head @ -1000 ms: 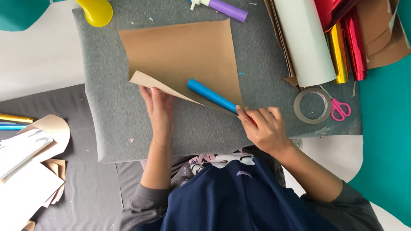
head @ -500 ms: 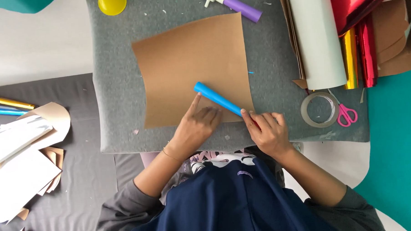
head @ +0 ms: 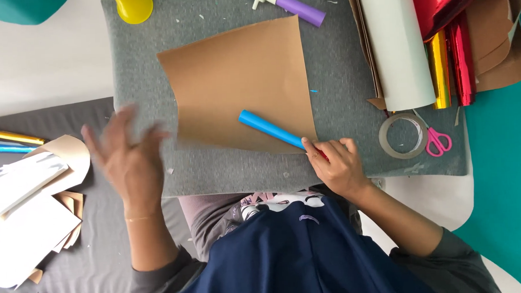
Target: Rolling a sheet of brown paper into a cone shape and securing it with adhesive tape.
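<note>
Right hand (head: 336,164) grips the blue tube (head: 271,129), hiding its end; blurred left hand (head: 128,160) seems open.

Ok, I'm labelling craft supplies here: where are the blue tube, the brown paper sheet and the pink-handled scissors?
blue tube (head: 269,128): head view, middle of its bare length.
brown paper sheet (head: 235,78): head view, centre of the flat sheet.
pink-handled scissors (head: 438,140): head view, on the handle loops.

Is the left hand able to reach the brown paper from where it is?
Probably yes. The left hand hovers open over the grey pad, just beside the brown paper, and nothing lies between them. The right hand holds the blue tube at the far corner.
</note>
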